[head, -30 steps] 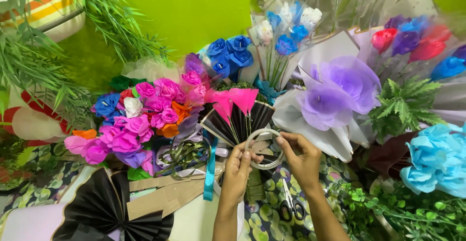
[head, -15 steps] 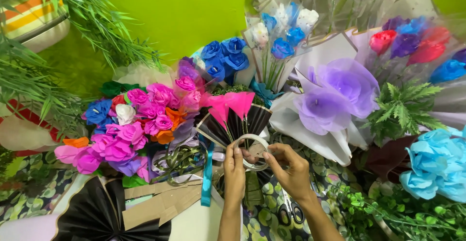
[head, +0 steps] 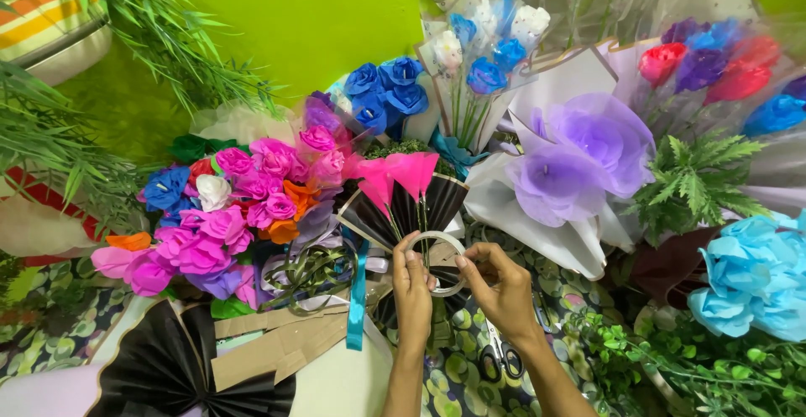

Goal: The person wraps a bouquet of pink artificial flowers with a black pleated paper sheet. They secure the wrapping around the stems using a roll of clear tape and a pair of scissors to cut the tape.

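Holding the tape roll (head: 435,262) pinched in both hands, left hand (head: 412,278) and right hand (head: 502,287) have drawn closer to the black fan wrap (head: 401,212) (pink flowers (head: 399,175) inside). Binding at its base looks imminent.

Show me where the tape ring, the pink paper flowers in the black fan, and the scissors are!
Tape ring (head: 437,237), head view: on the top arc of the ring.
Pink paper flowers (head: 401,173), head view: on the pink petals above the black fan.
Scissors (head: 501,358), head view: on the handles, partly hidden by the arm.
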